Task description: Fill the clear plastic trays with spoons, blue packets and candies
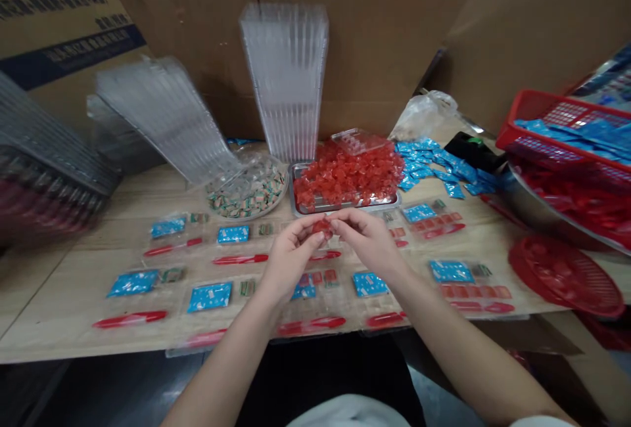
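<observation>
Pinching a small red gummy clump between both hands, held just above the wooden table and right in front of the steel tray. Left hand and right hand are both closed on it, fingertips meeting at the clump. Piece count cannot be told; fingers hide part of it.

Steel tray holds a heap of loose red gummies, with a clear plastic lid lying on top. Left of the tray, just beside it, is a round plate of striped candies.

Under and around the hands, clear plastic sheets lie in rows on the table. Each carries a blue sachet, a small striped pack and a long red piece.

Loose blue sachets sit right of the tray. Far right: red basket with blue sachets, steel bowl with red contents, round red basket. Tall stacks of clear trays lean against cardboard at the back; another stack lies tilted on the left.
</observation>
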A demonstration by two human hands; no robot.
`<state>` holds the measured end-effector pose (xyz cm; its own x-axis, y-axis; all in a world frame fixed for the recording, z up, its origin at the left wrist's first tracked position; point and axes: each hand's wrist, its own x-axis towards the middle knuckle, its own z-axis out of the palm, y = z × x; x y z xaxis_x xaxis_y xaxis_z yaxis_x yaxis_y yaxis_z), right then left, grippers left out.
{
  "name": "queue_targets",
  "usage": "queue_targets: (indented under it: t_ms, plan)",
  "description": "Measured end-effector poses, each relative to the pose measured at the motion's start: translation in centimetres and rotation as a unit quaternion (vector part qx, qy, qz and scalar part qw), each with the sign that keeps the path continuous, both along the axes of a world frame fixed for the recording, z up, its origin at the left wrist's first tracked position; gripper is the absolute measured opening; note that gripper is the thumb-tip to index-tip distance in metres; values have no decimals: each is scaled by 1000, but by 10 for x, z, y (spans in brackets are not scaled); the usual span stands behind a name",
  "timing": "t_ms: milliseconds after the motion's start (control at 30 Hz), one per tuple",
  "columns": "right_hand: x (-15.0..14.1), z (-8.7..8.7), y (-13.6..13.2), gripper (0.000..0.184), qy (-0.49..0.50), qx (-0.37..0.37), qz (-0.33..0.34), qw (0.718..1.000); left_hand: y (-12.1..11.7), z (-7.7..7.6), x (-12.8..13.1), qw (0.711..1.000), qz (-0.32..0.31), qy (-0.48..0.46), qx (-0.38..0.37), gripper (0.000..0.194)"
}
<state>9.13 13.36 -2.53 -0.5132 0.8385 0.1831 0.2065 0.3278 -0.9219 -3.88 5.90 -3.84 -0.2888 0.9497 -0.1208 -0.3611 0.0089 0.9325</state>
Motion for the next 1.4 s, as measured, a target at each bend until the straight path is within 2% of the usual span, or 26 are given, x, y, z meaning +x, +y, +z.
queue_targets:
  t_ms: [67, 200, 333, 500, 600, 667, 767, 800, 867, 967, 1033, 1267, 1400]
  plan:
    - [4, 1, -2, 16, 16, -27, 15, 999, -7, 2, 2, 998, -16, -52, -14, 33]
    - [12, 3, -9, 14, 4, -9, 35, 999, -14, 2, 5, 991, -29, -131, -27, 35]
    - [17, 10, -19, 14, -70, 71, 50, 994, -19, 3, 4, 989, -36, -142, -19, 33]
    - [19, 21, -25, 18, -143, 190, 54, 970, -24, 4, 3, 983, -52, -175, -22, 29]
    - [18, 23, -28, 22, -196, 224, 37, 954, -24, 2, 4, 983, -51, -172, -35, 30]
    - [17, 21, -29, 22, -213, 228, 57, 948, -23, 0, 6, 984, -46, -170, -32, 29]
    - [14, 13, -29, 25, -166, 175, 89, 966, -23, 0, 8, 979, -35, -195, -37, 26]
    - [13, 10, -29, 26, -134, 131, 85, 979, -23, 2, 8, 976, -33, -212, -46, 25]
    - [12, 3, -27, 29, -48, -1, 55, 997, -24, 6, 9, 967, -26, -247, -63, 25]
    - [14, -6, -23, 31, 86, -192, 25, 977, -27, 12, 11, 958, -10, -280, -69, 25]
    - [17, -9, -23, 29, 113, -226, 27, 967, -28, 13, 12, 955, -2, -288, -67, 25]
    - [23, -2, -37, 25, 11, -95, 37, 995, -27, 4, 17, 961, 28, -268, -59, 31]
    - [20, 1, -43, 19, -79, 48, 39, 995, -25, 4, 22, 965, 51, -253, -50, 31]
